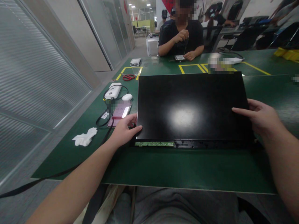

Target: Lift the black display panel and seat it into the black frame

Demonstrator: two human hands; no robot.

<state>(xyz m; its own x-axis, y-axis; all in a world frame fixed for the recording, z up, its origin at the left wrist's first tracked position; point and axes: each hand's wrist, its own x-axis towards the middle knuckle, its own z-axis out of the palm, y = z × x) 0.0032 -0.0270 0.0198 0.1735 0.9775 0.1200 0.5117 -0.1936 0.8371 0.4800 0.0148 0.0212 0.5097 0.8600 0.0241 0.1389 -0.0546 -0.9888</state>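
A large black display panel lies flat on the green table, with a narrow green circuit strip along its near edge. My left hand grips the panel's near left corner, thumb on top and fingers round the edge. On the right edge, my right hand holds the panel with the thumb laid on its surface and fingers behind the edge.
Left of the panel lie a phone, a white mouse, a white charger with black cable, a crumpled white tissue and red scissors. Another person sits across the table handling a small device. Glass wall on the left.
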